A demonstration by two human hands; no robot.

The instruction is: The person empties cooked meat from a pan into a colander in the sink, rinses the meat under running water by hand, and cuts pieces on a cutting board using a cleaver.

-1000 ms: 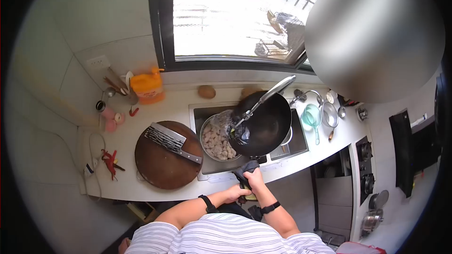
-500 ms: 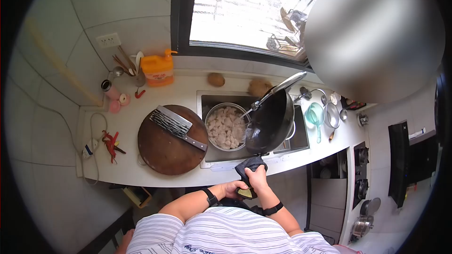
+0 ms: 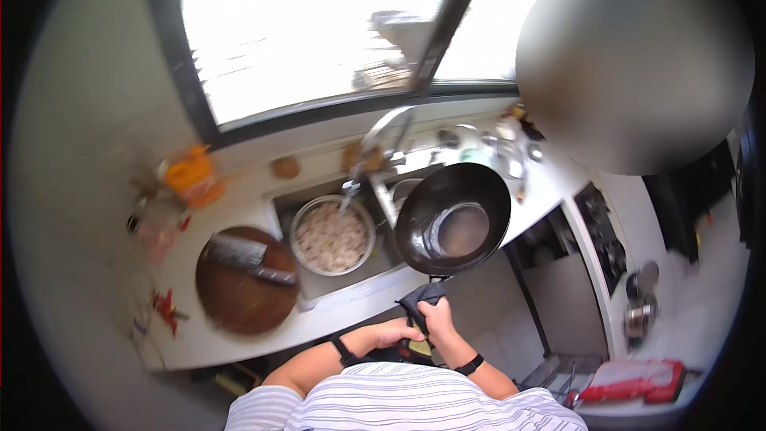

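A dark wok point(image 3: 453, 219) is held over the counter's front edge, to the right of the sink's left basin, with a little liquid showing inside it. My left hand point(image 3: 396, 333) and my right hand point(image 3: 438, 321) are closed around its handle, which is wrapped in a dark cloth point(image 3: 421, 296). A metal bowl point(image 3: 372, 249) stands in the left basin, full of pale meat pieces point(image 3: 331, 235). Above the bowl hangs the faucet's spout point(image 3: 351, 187).
A round chopping board point(image 3: 246, 295) bears a cleaver point(image 3: 239, 255) left of the sink. Farther left are red peppers point(image 3: 167, 308) and an orange bottle point(image 3: 192, 179). At the right are a stove point(image 3: 600, 227) and a red object point(image 3: 634, 381).
The wok has levelled out and moved right, away from the bowl, with both hands still on its handle. The camera view has turned toward the right.
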